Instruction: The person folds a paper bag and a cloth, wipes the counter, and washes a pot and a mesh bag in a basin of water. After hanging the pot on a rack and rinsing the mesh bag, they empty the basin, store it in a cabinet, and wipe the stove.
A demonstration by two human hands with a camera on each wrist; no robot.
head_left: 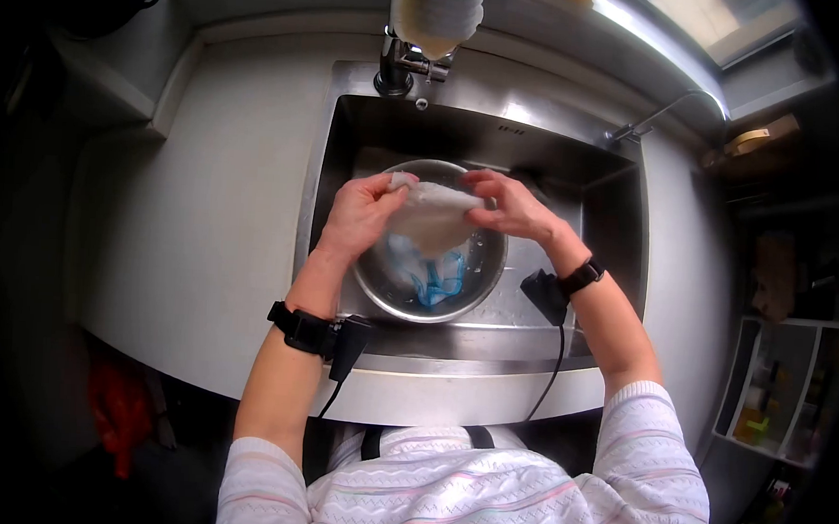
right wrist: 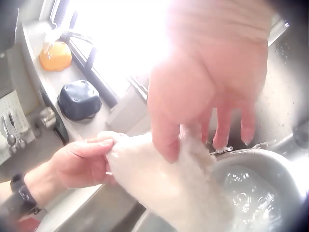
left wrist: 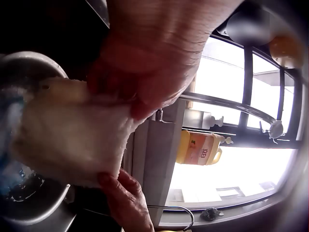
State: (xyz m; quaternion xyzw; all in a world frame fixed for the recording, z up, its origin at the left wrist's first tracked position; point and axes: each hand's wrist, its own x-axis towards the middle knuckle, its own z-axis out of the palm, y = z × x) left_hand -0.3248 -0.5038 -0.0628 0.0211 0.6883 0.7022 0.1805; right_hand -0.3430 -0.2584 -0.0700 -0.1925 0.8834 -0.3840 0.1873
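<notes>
A wet whitish cloth hangs between my two hands over a round steel basin. My left hand pinches one upper corner between thumb and fingers. At the opposite corner, my right hand pinches the edge with thumb and forefinger, its other fingers spread, as the right wrist view shows. The cloth drapes down toward the water. In the basin lies a bunched white and blue item, partly covered by the cloth.
The basin stands in a steel sink. Behind it rise a faucet and a thin curved spout. A yellow-capped jug and a dark bowl are near the window. White counter borders the sink.
</notes>
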